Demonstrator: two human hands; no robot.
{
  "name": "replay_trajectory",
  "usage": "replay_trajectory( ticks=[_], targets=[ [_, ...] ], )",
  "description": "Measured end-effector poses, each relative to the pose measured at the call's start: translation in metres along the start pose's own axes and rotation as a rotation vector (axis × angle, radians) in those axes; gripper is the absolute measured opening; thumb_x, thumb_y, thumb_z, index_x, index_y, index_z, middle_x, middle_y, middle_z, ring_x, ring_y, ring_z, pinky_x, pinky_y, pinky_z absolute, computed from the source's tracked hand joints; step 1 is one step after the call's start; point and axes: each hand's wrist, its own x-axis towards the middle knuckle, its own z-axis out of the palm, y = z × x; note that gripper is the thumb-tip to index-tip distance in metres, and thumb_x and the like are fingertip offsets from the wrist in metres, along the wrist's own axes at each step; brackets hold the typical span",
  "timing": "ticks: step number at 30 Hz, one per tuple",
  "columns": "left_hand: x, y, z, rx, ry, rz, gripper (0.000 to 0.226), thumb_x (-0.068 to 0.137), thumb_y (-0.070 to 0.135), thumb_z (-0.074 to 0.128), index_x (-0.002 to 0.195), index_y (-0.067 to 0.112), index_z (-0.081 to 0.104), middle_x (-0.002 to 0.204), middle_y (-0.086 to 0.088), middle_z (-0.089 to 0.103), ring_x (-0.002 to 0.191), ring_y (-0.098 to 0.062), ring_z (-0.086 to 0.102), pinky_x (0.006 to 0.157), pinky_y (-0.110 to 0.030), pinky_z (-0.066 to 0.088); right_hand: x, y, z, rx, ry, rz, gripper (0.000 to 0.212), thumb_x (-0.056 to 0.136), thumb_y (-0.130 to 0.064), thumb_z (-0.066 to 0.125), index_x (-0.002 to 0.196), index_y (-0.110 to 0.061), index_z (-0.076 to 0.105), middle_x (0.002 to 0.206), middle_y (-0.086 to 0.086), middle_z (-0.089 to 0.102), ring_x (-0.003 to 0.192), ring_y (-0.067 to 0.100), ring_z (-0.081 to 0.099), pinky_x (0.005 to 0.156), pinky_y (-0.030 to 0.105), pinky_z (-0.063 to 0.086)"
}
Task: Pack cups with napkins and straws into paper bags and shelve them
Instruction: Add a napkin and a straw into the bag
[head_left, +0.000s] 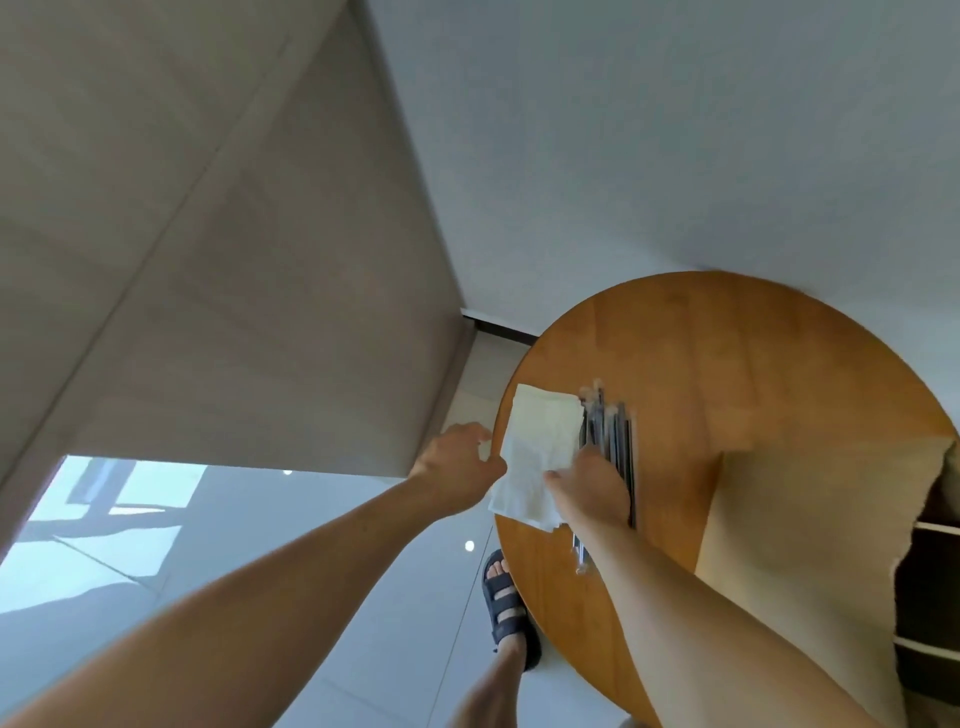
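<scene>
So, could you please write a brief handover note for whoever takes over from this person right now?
Left hand: fingers curled at the left edge of the napkins, apparently pinching it.
Right hand: thumb on the napkins, fingers over the straws; grip unclear.
Things: napkins and straws lie side by side on the round table; a paper bag is to their right. No cup is plainly visible.
Done: nothing visibly packed yet.
Left: take a napkin and a straw, pack them with a cup into the bag, then shelve it.
</scene>
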Motion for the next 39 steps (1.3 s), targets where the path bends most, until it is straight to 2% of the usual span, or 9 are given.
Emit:
replay_trajectory(
  ticks=[5, 10, 19, 21, 24, 28, 31, 34, 39],
  targets=[
    [0.004, -0.001, 0.009, -0.027, 0.006, -0.005, 0.042, 0.098, 0.033, 0.054, 0.137, 0.019, 0.049, 0.139, -0.002, 0.052, 0.106, -0.014, 0.053, 0.088, -0.026, 0.043, 0.001, 0.005, 0.002, -0.051, 0.080, -0.040, 0.017, 0.095, -0.032, 0.058, 0.099, -0.016, 0.055, 0.082, -0.005, 0.060, 0.064, 0.010, 0.059, 0.044, 0.018, 0.042],
    [0.000, -0.004, 0.011, -0.037, -0.002, -0.022, 0.043, 0.098, 0.032, 0.054, 0.139, 0.019, 0.049, 0.142, 0.000, 0.051, 0.121, -0.019, 0.053, 0.096, -0.029, 0.044, -0.005, 0.014, -0.002, -0.050, 0.110, -0.049, 0.024, 0.096, -0.038, 0.054, 0.088, -0.018, 0.064, 0.071, -0.005, 0.063, 0.061, 0.010, 0.062, 0.045, 0.022, 0.048],
    [-0.002, -0.003, 0.017, -0.128, 0.012, -0.083, 0.020, 0.099, 0.024, 0.052, 0.114, 0.014, 0.062, 0.108, -0.007, 0.060, 0.091, -0.013, 0.056, 0.075, -0.022, 0.047, -0.038, 0.000, -0.024, 0.683, -0.024, -0.093, 0.006, 0.092, -0.014, 0.063, 0.096, -0.016, 0.060, 0.088, -0.004, 0.065, 0.078, 0.009, 0.062, 0.054, 0.012, 0.046],
    [-0.002, 0.001, 0.017, -0.330, 0.006, -0.126, 0.026, 0.098, 0.033, 0.051, 0.091, 0.011, 0.063, 0.088, -0.010, 0.060, 0.074, -0.013, 0.054, 0.067, -0.023, 0.046, -0.048, -0.001, -0.031, 0.809, -0.037, -0.111, 0.009, 0.091, -0.011, 0.064, 0.097, -0.017, 0.061, 0.089, -0.002, 0.067, 0.083, 0.013, 0.064, 0.061, 0.017, 0.054],
    [-0.001, 0.008, 0.023, -0.738, -0.111, -0.231, 0.031, 0.097, 0.044, 0.056, 0.111, 0.016, 0.061, 0.103, -0.004, 0.068, 0.092, -0.020, 0.066, 0.082, -0.034, 0.056, -0.061, 0.002, -0.043, 0.958, -0.103, -0.151, 0.009, 0.091, -0.012, 0.064, 0.098, -0.019, 0.063, 0.092, -0.001, 0.070, 0.089, 0.018, 0.067, 0.074, 0.034, 0.060],
    [-0.004, 0.014, 0.031, -1.069, -0.232, -0.257, 0.032, 0.094, 0.028, 0.064, 0.122, 0.014, 0.056, 0.115, -0.012, 0.067, 0.105, -0.033, 0.066, 0.094, -0.051, 0.054, -0.076, 0.018, -0.054, 1.027, -0.139, -0.157, 0.016, 0.085, -0.025, 0.067, 0.098, -0.018, 0.061, 0.089, -0.004, 0.070, 0.086, 0.019, 0.069, 0.065, 0.036, 0.060],
    [-0.002, 0.019, 0.037, -1.027, -0.170, -0.198, 0.025, 0.095, 0.018, 0.063, 0.119, 0.013, 0.057, 0.117, -0.011, 0.065, 0.106, -0.031, 0.065, 0.097, -0.053, 0.052, -0.070, 0.041, -0.046, 0.921, 0.000, -0.105, 0.019, 0.091, -0.035, 0.067, 0.096, -0.018, 0.062, 0.085, -0.003, 0.069, 0.079, 0.018, 0.069, 0.059, 0.031, 0.057],
    [0.000, 0.020, 0.042, -1.000, -0.108, -0.191, 0.020, 0.097, 0.019, 0.060, 0.116, 0.015, 0.059, 0.117, -0.009, 0.065, 0.107, -0.030, 0.064, 0.099, -0.054, 0.050, -0.047, 0.068, -0.035, 0.512, 0.187, 0.023, 0.011, 0.096, -0.033, 0.059, 0.100, -0.023, 0.061, 0.101, -0.004, 0.070, 0.084, 0.014, 0.064, 0.068, 0.024, 0.048],
    [0.002, 0.016, 0.049, -0.967, -0.049, -0.203, 0.023, 0.099, 0.020, 0.056, 0.120, 0.012, 0.057, 0.111, -0.008, 0.064, 0.100, -0.028, 0.062, 0.096, -0.051, 0.051, -0.023, 0.091, -0.017, 0.148, 0.113, 0.171, 0.031, 0.093, -0.033, 0.061, 0.121, -0.021, 0.059, 0.121, -0.003, 0.062, 0.102, 0.019, 0.063, 0.082, 0.033, 0.050]
  ],
)
